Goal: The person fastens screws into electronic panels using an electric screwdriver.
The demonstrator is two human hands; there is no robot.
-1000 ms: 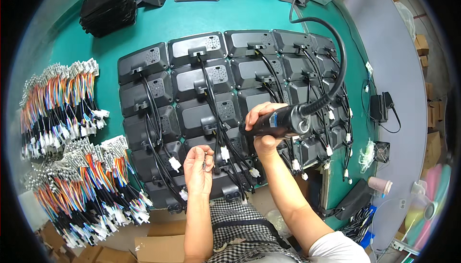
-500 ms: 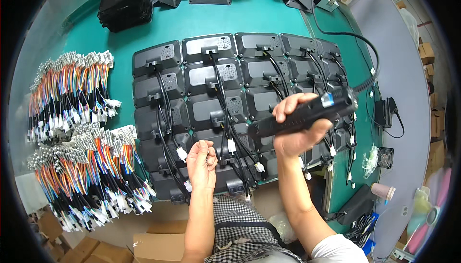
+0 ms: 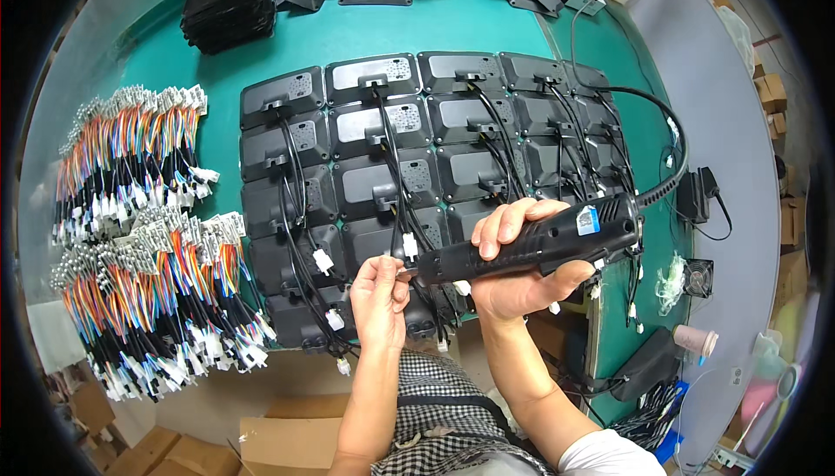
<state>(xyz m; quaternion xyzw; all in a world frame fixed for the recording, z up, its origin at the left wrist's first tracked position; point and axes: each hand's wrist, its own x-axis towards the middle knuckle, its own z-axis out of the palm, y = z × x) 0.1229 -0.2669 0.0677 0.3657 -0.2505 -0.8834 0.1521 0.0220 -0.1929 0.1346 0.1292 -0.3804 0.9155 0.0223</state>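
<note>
In my right hand (image 3: pixel 509 295) is a black corded electric screwdriver (image 3: pixel 544 239), gripped around its body with the thumb below and the fingers over the top. Its tip points left, right at the pinched fingers of my left hand (image 3: pixel 379 300). Whatever those fingertips hold is too small and too covered to make out. Beneath both hands lie rows of black plastic housings (image 3: pixel 383 182), set close together, with black cables (image 3: pixel 393 154) running from them. White connectors (image 3: pixel 410 245) end the cables, one of them just above my left fingertips.
Two heaps of multicoloured wire harnesses (image 3: pixel 139 159) fill the left of the green table (image 3: pixel 348 37). A stack of black parts (image 3: pixel 228 6) stands at the back left. The screwdriver's cord (image 3: pixel 681 141) loops over the right side, near a small fan (image 3: pixel 698 278) and a thread spool (image 3: pixel 696 340).
The screwdriver has come down and left, its tip now meeting my left fingers. My left hand has shifted slightly right. The view has moved a little over the table.
</note>
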